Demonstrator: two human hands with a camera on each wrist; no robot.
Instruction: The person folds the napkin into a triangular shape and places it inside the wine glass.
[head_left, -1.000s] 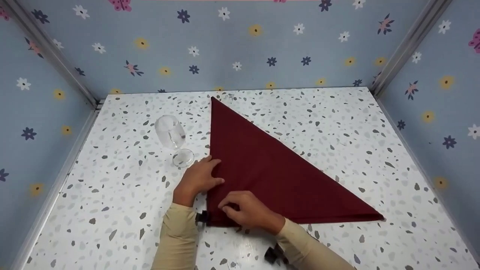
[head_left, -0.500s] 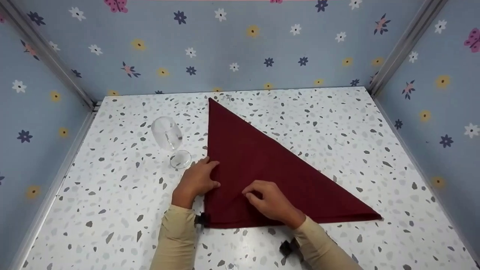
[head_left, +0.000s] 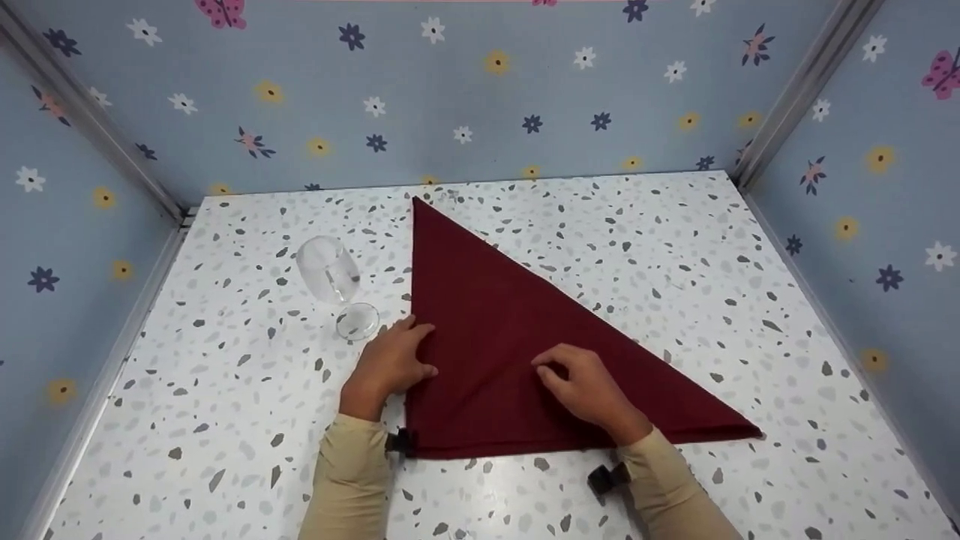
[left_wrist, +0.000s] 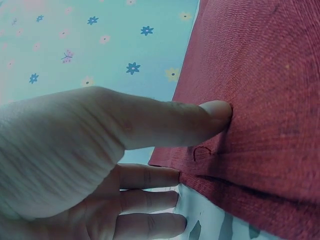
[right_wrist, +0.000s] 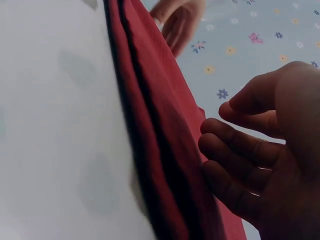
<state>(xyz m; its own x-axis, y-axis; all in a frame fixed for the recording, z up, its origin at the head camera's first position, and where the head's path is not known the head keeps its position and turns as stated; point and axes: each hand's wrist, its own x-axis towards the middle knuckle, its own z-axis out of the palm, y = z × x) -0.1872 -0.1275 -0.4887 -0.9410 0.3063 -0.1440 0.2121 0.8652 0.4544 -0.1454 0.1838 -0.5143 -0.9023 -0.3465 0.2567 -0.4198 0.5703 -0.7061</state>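
A dark red cloth napkin [head_left: 480,322], folded into a triangle, lies on the speckled table. Along its left edge my left hand [head_left: 390,360] rests, with the thumb [left_wrist: 217,112] touching the cloth in the left wrist view and the other fingers reaching past the edge. Over the middle of the napkin is my right hand [head_left: 585,386], its fingers curled and the thumb close to the index fingertip, nothing between them. In the right wrist view the curled fingers [right_wrist: 225,132] are right by the cloth, whose layered front edge shows.
A clear stemmed glass [head_left: 328,268] lies on its side left of the napkin, its base near my left fingers. Flower-patterned blue panels [head_left: 480,90] border the white speckled table [head_left: 225,360] at the back and both sides.
My right hand has moved to the right and a little away from me across the napkin, from near its left front corner to its middle. The left hand stays at the left edge.
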